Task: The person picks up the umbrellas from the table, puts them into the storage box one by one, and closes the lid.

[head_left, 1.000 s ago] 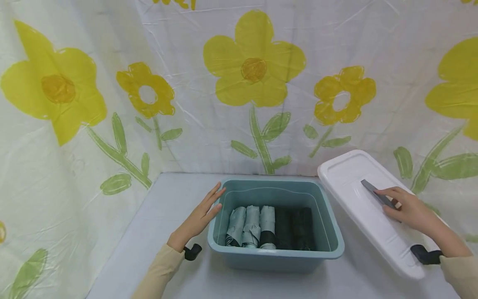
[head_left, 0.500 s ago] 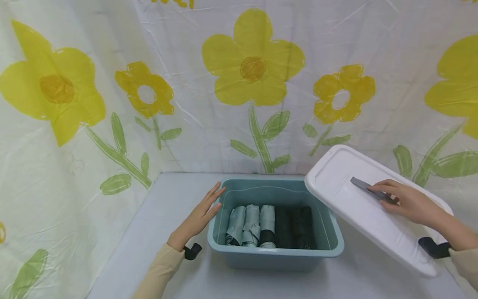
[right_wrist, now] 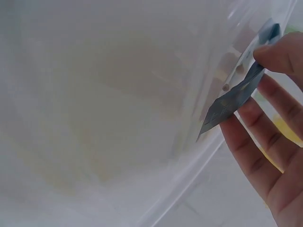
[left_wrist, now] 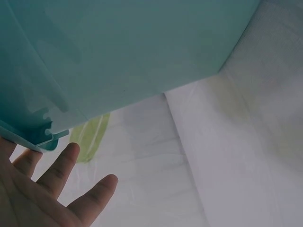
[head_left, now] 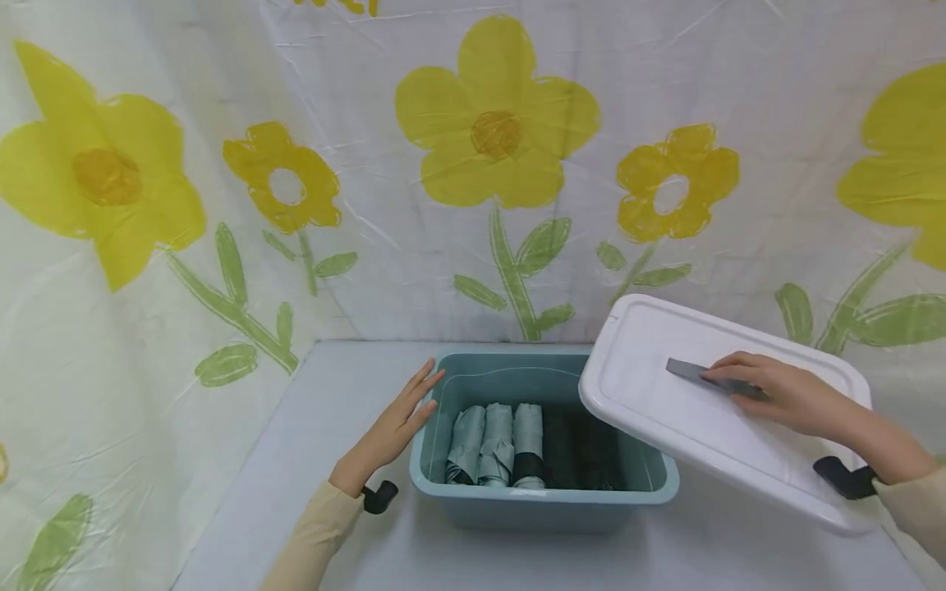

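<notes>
A blue-green plastic storage bin (head_left: 543, 515) stands on the table; inside, rolled pale blue-grey bundles (head_left: 498, 443) lie beside dark ones (head_left: 580, 447). My left hand (head_left: 392, 427) rests at the bin's left rim, fingers extended; the left wrist view shows its fingertips (left_wrist: 71, 151) by the rim's corner under the bin wall (left_wrist: 132, 47). With my right hand (head_left: 787, 398) I grip the grey handle (head_left: 683, 369) of a white lid (head_left: 643, 328). The right wrist view has thumb and fingers pinching that handle (right_wrist: 229, 106). Tilted, the lid overlaps the bin's right end.
The pale table (head_left: 340, 533) extends around the bin. Behind it hangs a white curtain (head_left: 384, 271) painted with yellow flowers. Black camera mounts sit on the left wrist (head_left: 380, 497) and the right wrist (head_left: 846, 478).
My right hand has carried the lid left, turning it flatter, so it now covers the bin's back right corner. My left hand stays at the left rim.
</notes>
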